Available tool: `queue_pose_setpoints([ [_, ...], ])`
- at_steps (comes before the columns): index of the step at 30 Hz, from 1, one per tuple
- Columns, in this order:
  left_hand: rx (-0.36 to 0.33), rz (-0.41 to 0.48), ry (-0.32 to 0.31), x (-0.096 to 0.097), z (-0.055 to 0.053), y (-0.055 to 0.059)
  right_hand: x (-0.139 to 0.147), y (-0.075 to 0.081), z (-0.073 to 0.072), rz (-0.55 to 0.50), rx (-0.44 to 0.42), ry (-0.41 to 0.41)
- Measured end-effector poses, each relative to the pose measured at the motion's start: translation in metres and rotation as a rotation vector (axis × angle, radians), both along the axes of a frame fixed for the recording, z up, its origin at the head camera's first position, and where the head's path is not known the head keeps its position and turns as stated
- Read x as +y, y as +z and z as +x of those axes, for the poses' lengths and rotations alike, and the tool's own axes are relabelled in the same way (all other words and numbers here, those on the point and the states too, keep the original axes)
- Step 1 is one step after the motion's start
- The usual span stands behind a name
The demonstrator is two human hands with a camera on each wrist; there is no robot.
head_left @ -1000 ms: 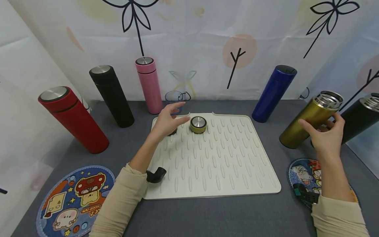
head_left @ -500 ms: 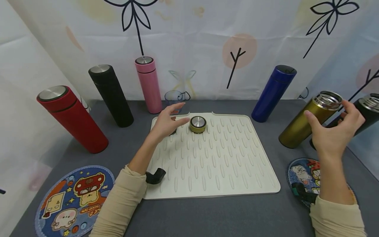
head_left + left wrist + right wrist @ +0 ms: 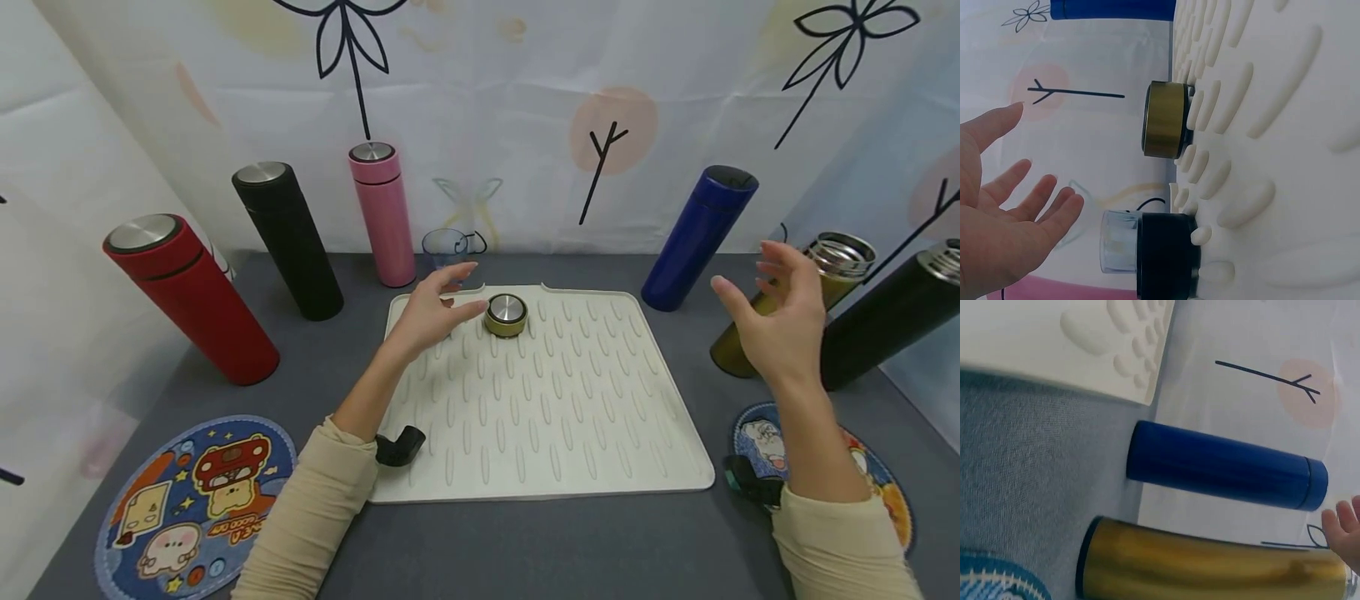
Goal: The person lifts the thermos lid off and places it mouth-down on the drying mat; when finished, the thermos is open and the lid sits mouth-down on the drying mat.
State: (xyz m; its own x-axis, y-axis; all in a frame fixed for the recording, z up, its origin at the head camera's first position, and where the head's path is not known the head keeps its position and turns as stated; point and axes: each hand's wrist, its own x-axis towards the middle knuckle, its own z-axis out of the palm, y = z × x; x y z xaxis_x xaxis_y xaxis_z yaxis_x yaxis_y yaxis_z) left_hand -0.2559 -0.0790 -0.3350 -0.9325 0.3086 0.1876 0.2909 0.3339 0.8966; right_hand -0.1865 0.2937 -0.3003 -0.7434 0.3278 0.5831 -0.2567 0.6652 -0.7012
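On a grey table, with the white ridged tray (image 3: 555, 417) as the clock's centre, a person's left hand (image 3: 433, 310) is at ten o'clock, thumb and fingers spread apart and holding nothing. Just beside its thumb, between eleven and twelve near the tray's far edge, sits the steel-topped gold lid (image 3: 506, 315); a black lid (image 3: 1169, 256) shows near it in the left wrist view. The right hand (image 3: 783, 321) is between two and three, fingers parted and lightly bent, gripping nothing, in front of the gold bottle (image 3: 1210, 562), whose bare steel neck shows. A dark bottle (image 3: 892, 321) stands near three; a blue bottle (image 3: 697, 237), between one and two. Pink (image 3: 382, 217), black (image 3: 288, 242) and red bottles (image 3: 191, 300) stand from half past ten round to half past nine.
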Motion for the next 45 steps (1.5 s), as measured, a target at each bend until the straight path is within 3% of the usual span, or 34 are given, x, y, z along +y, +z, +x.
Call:
queue_pose_setpoints([
  [7,-0.003,-0.004,0.004,0.000,0.000,0.001,0.002,-0.001,-0.018,-0.125,-0.268,0.072],
  [18,0.000,-0.040,0.014,0.002,0.000,-0.001,0.002,-0.005,-0.044,-0.328,-0.438,0.005],
  [27,0.002,-0.054,0.014,0.002,0.002,-0.001,0.003,-0.002,-0.071,-0.428,-0.478,-0.008],
  [36,0.001,-0.032,0.001,0.003,0.004,-0.001,0.007,0.007,-0.088,-0.433,-0.478,0.014],
  [45,-0.002,-0.035,0.003,0.002,0.004,-0.002,0.031,-0.012,-0.118,-0.473,-0.446,-0.035],
])
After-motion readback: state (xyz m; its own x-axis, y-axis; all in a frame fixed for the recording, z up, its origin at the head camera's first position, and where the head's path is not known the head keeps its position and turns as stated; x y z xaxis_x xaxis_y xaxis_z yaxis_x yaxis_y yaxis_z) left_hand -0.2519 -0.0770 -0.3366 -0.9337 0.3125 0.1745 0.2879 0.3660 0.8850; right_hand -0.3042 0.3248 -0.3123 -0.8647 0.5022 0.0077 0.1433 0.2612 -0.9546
